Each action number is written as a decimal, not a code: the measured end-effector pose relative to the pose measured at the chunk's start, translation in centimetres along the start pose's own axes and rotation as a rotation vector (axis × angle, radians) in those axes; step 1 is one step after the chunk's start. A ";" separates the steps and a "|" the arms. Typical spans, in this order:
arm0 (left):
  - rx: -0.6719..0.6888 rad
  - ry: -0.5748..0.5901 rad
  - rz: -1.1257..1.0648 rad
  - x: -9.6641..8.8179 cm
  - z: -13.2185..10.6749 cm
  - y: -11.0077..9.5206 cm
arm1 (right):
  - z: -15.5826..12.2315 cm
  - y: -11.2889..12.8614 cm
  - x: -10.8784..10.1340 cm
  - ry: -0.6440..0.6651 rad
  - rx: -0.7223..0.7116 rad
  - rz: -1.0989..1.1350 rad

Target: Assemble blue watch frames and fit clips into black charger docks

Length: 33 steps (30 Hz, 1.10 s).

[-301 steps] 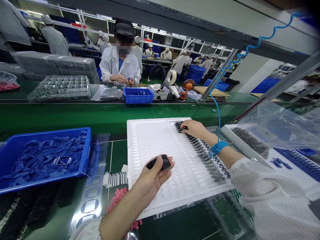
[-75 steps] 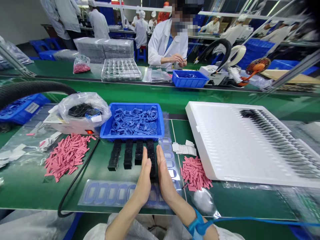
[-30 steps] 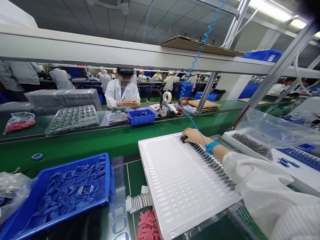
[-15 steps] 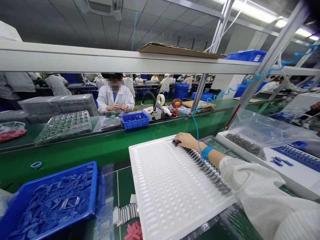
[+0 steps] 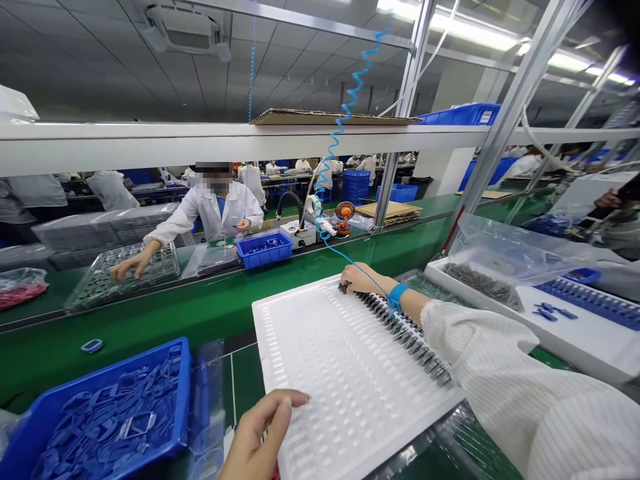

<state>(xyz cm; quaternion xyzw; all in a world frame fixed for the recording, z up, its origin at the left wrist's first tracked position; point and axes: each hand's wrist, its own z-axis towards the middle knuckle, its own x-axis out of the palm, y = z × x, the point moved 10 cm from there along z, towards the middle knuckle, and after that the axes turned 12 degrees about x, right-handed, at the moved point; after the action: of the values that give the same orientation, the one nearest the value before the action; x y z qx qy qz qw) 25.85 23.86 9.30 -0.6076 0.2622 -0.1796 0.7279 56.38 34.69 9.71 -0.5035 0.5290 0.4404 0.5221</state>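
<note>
White plastic tray (image 5: 345,400) holds black parts (image 5: 405,340) along its right edge; right hand (image 5: 363,280) touches their far end, grip unclear; open left hand (image 5: 263,430) sits over the tray's near edge.

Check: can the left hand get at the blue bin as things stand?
Probably yes. The left hand is at the near edge of the white foam tray, with the blue bin just to its left. Only a transparent plastic sleeve lies between them, and it looks flat enough to pass over.

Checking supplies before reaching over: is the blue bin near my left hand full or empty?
Full: the blue plastic bin is heaped with blue frame-shaped parts nearly up to its rim.
</note>
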 end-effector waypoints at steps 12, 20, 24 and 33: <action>-0.265 0.037 -0.573 7.4 9.2 0.5 | -8.8 16.2 -6.5 0.241 -0.526 0.361; -0.517 -0.044 -0.811 7.2 6.7 3.0 | -2.5 6.0 -4.8 -0.004 -0.169 0.209; -0.556 -0.158 -0.899 6.2 5.7 3.2 | -0.4 0.8 -1.4 -0.028 -0.022 0.028; -0.589 -0.300 -0.982 5.1 4.7 4.6 | 1.0 1.0 0.9 -0.018 -0.020 -0.071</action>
<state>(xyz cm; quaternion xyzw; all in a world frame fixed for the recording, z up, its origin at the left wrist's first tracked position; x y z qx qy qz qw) 32.50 25.56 4.55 -0.8531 -0.1167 -0.3273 0.3892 55.55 35.68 8.72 -0.5231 0.5016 0.4314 0.5373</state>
